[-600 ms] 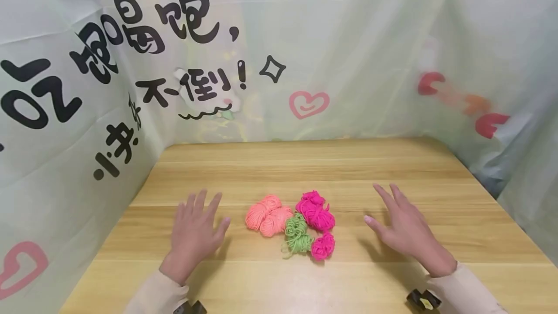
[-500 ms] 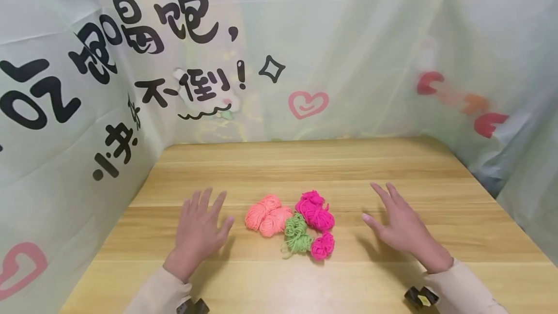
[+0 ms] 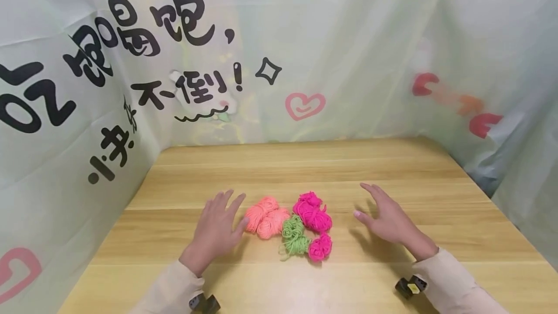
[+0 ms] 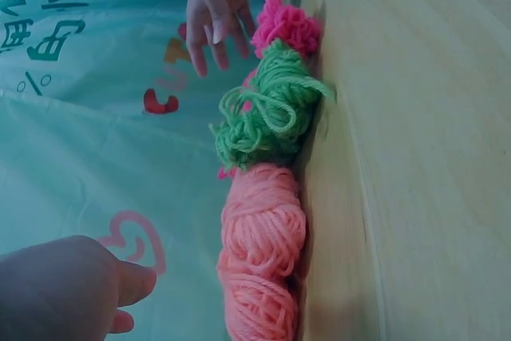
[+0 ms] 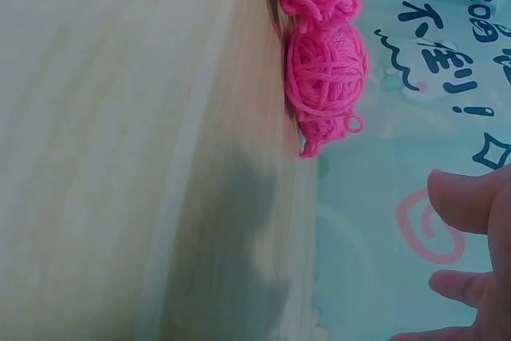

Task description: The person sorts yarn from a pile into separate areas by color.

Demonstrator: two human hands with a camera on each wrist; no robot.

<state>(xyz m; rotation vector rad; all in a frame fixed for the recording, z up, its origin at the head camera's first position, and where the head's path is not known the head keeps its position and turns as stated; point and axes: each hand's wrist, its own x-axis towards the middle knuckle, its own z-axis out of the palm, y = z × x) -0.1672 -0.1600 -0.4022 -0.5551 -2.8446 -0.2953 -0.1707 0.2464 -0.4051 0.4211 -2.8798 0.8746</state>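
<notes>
Several small skeins of yarn lie bunched on the wooden table (image 3: pixel 209 168) in the head view. Coral yarn (image 3: pixel 272 222) is on the left, loosely looped green yarn (image 3: pixel 294 242) at the front middle. Magenta yarn (image 3: pixel 313 212) sits behind on the right, and a smaller magenta bundle (image 3: pixel 320 247) at the front right. My left hand (image 3: pixel 218 229) hovers just left of the coral yarn, fingers spread, thumb near its edge. To the right of the magenta yarn, my right hand (image 3: pixel 388 217) is held above the table with fingers extended. Neither hand holds anything.
A pale printed cloth (image 3: pixel 357 52) with black characters and pink hearts hangs behind and at both sides of the table. Each wrist carries a small dark device, one at the left sleeve (image 3: pixel 204 303) and one at the right sleeve (image 3: pixel 410 286).
My left hand has moved right, close to the coral yarn. My right hand has shifted slightly left, toward the magenta yarn. The yarn lies as before; the head view has turned a little.
</notes>
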